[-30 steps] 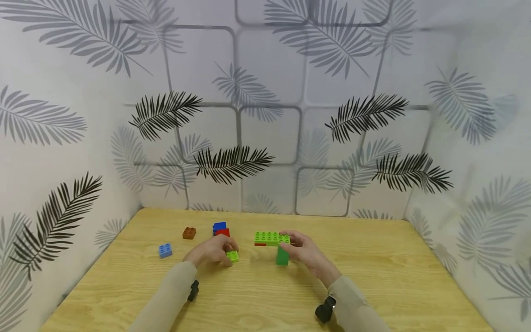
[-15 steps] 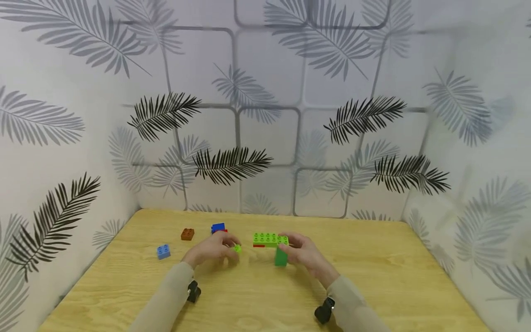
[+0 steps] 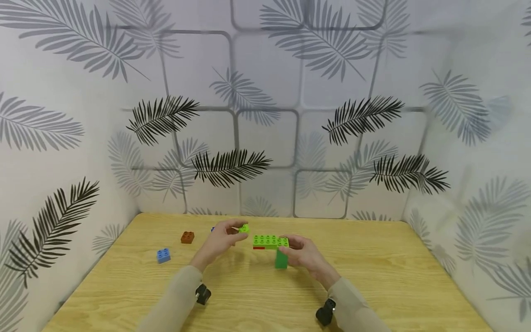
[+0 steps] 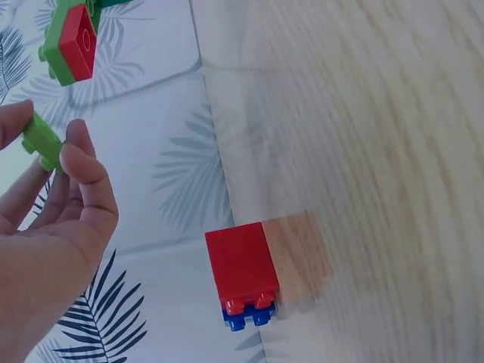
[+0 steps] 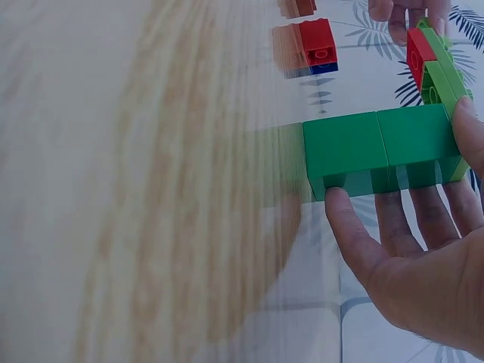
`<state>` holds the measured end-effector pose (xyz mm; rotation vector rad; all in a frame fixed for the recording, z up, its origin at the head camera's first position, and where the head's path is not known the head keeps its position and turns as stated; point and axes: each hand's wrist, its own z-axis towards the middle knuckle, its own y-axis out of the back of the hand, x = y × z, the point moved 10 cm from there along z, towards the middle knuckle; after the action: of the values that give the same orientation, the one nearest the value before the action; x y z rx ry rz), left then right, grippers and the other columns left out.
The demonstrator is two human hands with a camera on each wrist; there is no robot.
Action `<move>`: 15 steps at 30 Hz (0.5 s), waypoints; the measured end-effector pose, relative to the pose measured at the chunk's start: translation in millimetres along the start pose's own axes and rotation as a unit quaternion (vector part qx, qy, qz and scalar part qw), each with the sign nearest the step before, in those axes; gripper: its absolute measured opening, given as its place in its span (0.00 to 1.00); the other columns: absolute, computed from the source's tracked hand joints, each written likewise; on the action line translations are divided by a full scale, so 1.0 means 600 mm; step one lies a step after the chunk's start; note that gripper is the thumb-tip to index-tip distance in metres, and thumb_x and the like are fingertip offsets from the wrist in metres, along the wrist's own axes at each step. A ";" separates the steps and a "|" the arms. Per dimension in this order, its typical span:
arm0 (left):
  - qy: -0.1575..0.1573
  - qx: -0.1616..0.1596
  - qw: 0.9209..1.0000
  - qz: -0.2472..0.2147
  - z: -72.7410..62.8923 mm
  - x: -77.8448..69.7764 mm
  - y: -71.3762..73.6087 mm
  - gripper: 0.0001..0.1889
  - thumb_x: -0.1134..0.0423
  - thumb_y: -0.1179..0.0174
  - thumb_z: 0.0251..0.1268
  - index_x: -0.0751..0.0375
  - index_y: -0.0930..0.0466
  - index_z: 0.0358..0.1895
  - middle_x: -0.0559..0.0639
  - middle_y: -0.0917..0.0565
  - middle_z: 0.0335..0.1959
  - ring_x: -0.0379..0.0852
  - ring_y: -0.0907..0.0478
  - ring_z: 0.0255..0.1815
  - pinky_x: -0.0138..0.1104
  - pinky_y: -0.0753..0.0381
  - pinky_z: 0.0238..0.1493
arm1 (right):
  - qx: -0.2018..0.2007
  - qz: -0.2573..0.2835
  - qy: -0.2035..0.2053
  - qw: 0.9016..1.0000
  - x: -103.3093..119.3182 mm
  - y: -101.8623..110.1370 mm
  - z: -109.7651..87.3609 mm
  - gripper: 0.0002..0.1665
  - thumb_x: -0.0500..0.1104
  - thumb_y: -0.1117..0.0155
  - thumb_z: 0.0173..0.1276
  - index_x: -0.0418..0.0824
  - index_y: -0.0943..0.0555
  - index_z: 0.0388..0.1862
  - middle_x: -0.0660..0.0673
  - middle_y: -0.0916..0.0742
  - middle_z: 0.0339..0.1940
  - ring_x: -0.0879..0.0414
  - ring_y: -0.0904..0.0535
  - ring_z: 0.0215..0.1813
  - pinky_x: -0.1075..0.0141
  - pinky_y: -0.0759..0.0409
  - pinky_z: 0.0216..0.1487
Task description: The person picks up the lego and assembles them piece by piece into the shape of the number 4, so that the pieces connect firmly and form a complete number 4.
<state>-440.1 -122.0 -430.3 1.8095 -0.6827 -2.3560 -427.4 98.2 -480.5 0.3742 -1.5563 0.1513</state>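
In the head view my left hand [image 3: 219, 240] is raised off the table. It pinches a small lime-green toy brick [image 3: 244, 228] between thumb and fingertips, and the left wrist view shows that brick [image 4: 43, 141] tilted. Just right of it stands a built piece: a long lime brick [image 3: 265, 241] lies across a dark green stack [image 3: 281, 259]. Under the long brick's left end sits a red brick [image 3: 258, 247]. My right hand [image 3: 311, 259] grips this piece at the stack, thumb near the top, fingers along the green side [image 5: 348, 151].
A brown brick [image 3: 187, 237] and a light blue brick [image 3: 163, 255] lie on the wooden table [image 3: 373, 267] at the left. Behind my left hand, mostly hidden in the head view, are a red brick [image 4: 242, 261] and a blue brick [image 4: 249, 316] joined together.
My left hand has lifted the small lime brick off the table, up and slightly right toward the built piece. My right hand and the piece have stayed in place.
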 end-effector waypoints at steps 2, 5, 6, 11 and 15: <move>-0.020 -0.029 0.999 0.009 0.000 -0.010 0.004 0.24 0.58 0.36 0.66 0.53 0.24 0.65 0.54 0.22 0.60 0.48 0.23 0.48 0.37 0.23 0.40 | -0.002 -0.001 0.000 1.000 0.001 0.000 0.001 0.29 0.48 0.32 0.67 0.43 0.24 0.66 0.41 0.18 0.62 0.56 0.19 0.53 0.53 0.17 0.51; -0.059 -0.075 0.995 0.031 -0.003 -0.026 0.008 0.23 0.59 0.33 0.64 0.52 0.22 0.63 0.52 0.20 0.57 0.46 0.22 0.46 0.36 0.21 0.42 | -0.003 0.001 -0.001 1.000 0.002 0.001 0.003 0.29 0.47 0.32 0.67 0.43 0.24 0.66 0.42 0.18 0.61 0.57 0.18 0.52 0.53 0.17 0.50; -0.069 -0.087 0.993 0.036 -0.004 -0.031 0.007 0.23 0.59 0.33 0.63 0.52 0.21 0.62 0.52 0.19 0.56 0.45 0.22 0.46 0.35 0.21 0.43 | -0.003 0.002 -0.001 1.000 0.001 0.001 0.003 0.29 0.47 0.32 0.67 0.43 0.24 0.66 0.42 0.17 0.61 0.57 0.19 0.52 0.53 0.17 0.50; -0.086 -0.100 0.991 0.034 -0.003 -0.043 -0.008 0.21 0.58 0.31 0.61 0.50 0.19 0.59 0.47 0.17 0.53 0.43 0.21 0.44 0.32 0.21 0.41 | 0.000 0.007 -0.006 1.000 -0.003 0.002 0.004 0.29 0.47 0.32 0.67 0.43 0.24 0.66 0.41 0.19 0.62 0.56 0.19 0.54 0.53 0.17 0.51; -0.094 -0.096 0.990 0.032 0.002 -0.051 -0.021 0.20 0.59 0.30 0.60 0.50 0.17 0.57 0.45 0.16 0.51 0.43 0.21 0.44 0.31 0.22 0.41 | 0.007 0.006 -0.004 1.000 -0.005 0.001 0.006 0.30 0.49 0.32 0.67 0.43 0.24 0.66 0.41 0.19 0.63 0.56 0.19 0.55 0.54 0.17 0.52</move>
<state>-429.9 -100.1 -407.6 1.4823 -0.5043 -2.4734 -431.3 98.1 -483.2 0.3773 -1.5655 0.1714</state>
